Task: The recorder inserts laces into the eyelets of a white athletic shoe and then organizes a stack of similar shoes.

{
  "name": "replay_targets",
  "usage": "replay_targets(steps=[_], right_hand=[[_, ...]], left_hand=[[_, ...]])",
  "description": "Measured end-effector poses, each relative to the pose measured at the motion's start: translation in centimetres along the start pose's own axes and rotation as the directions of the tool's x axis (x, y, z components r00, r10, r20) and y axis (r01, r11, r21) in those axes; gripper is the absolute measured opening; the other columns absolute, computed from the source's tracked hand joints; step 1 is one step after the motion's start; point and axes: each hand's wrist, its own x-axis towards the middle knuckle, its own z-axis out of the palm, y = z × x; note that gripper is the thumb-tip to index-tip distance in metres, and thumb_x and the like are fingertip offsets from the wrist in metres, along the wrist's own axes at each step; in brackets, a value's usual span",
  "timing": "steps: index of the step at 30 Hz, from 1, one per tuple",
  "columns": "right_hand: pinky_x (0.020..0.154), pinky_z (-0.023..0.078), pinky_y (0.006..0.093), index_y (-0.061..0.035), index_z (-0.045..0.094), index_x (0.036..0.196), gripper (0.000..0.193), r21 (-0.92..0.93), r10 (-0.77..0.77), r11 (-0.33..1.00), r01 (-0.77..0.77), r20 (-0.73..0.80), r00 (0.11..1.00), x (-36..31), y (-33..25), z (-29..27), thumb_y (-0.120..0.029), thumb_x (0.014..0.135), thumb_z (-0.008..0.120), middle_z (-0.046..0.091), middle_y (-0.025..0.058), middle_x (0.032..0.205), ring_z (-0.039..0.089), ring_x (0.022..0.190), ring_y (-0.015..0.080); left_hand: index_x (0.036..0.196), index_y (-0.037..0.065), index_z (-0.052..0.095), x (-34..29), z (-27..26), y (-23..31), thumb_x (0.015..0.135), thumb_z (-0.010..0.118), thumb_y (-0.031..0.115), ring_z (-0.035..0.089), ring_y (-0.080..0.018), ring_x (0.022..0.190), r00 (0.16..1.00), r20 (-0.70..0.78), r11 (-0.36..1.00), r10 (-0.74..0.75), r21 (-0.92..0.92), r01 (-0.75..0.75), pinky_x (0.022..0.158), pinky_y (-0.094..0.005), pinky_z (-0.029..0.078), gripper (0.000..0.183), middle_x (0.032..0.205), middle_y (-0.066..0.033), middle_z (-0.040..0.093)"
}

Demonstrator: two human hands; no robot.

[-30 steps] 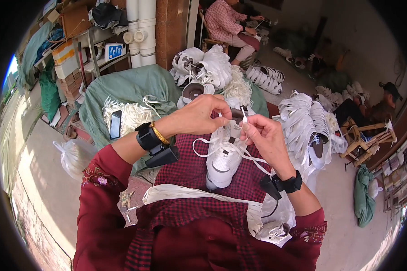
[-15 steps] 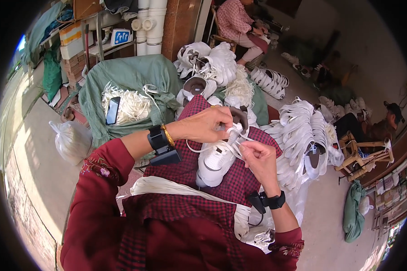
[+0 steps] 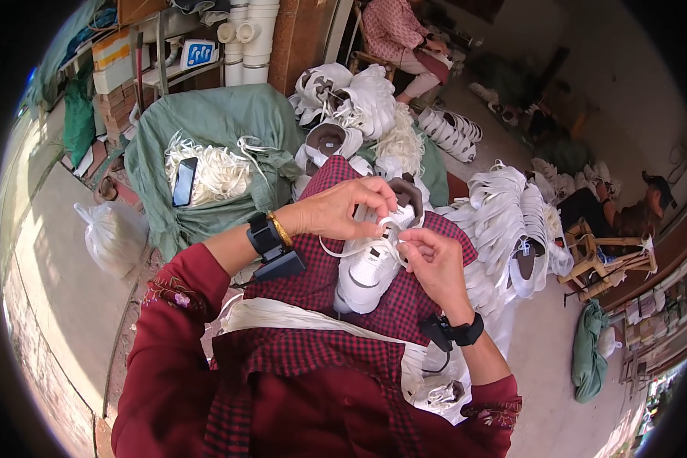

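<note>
A white sneaker (image 3: 361, 273) with a brown lining lies across my lap on a red-and-black checked apron (image 3: 298, 284), its toe toward me. White shoelace (image 3: 336, 253) runs through its upper, with a loop hanging out on the left side. My left hand (image 3: 351, 208) pinches the lace over the eyelets from the left. From the right, my right hand (image 3: 433, 259) is closed, thumb and forefinger pinching lace close to the shoe's tongue. The fingertips of both hands are close together, and the exact lace ends between them are partly hidden.
A green cloth-covered stand (image 3: 149, 164) at left bears a heap of white laces (image 3: 225, 179) and a phone (image 3: 184, 182). White shoe uppers (image 3: 370, 103) pile up ahead; more stacked uppers (image 3: 496, 206) stand at right. Two people (image 3: 393, 30) sit farther off, near a wooden chair (image 3: 599, 259).
My right hand has come in closer to the left over the shoe's eyelets. The lace between them is drawn into a smaller loop. The view has shifted slightly.
</note>
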Motion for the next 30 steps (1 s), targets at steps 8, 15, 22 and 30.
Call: replay_targets(steps=[8,15,22,30], right_hand=[[0.057,0.048,0.0206,0.004,0.072,0.101,0.015,-0.045,-0.054,0.998,0.052,-0.04,0.998,0.1,-0.5,0.6,-0.005,0.09,0.068,0.07,0.0016,0.077,0.062,0.064,0.0034],[0.054,0.046,0.0236,0.0034,0.073,0.094,0.014,-0.19,-0.07,0.98,0.054,-0.077,0.995,0.4,-0.1,0.6,-0.007,0.086,0.071,0.068,0.0036,0.07,0.056,0.059,0.0035],[0.057,0.049,0.0282,0.0032,0.072,0.084,0.014,-0.298,-0.103,0.952,0.069,-0.098,0.99,1.4,-0.4,1.1,-0.01,0.082,0.07,0.069,0.009,0.068,0.063,0.059,0.01],[0.062,0.05,0.0303,0.0044,0.071,0.083,0.014,-0.295,-0.063,0.953,0.065,0.017,0.998,2.7,-0.5,0.6,-0.009,0.082,0.069,0.069,0.0121,0.071,0.066,0.064,0.0157]], left_hand=[[0.087,0.006,0.067,-0.2,0.2,-0.5,0.084,0.075,0.014,0.056,-0.0233,0.118,1.0,-0.021,1.0,-0.004,-0.009,0.004,0.104,-0.0396,0.042,0.011,0.121,-0.0076,0.06],[0.086,0.006,0.066,0.1,0.1,-0.7,0.083,0.076,0.014,0.057,-0.0247,0.116,0.999,-0.015,0.999,0.033,0.011,-0.033,0.101,-0.04,0.044,0.013,0.121,-0.0086,0.06],[0.087,0.006,0.068,-0.1,0.1,-0.7,0.081,0.077,0.014,0.057,-0.0255,0.116,0.997,-0.018,0.997,0.073,0.01,-0.073,0.1,-0.0402,0.044,0.013,0.12,-0.0089,0.06],[0.088,0.006,0.066,0.3,-0.5,-1.0,0.078,0.074,0.01,0.057,-0.0281,0.111,0.991,-0.057,0.979,0.118,0.176,-0.106,0.095,-0.0414,0.043,0.013,0.115,-0.0082,0.061]])
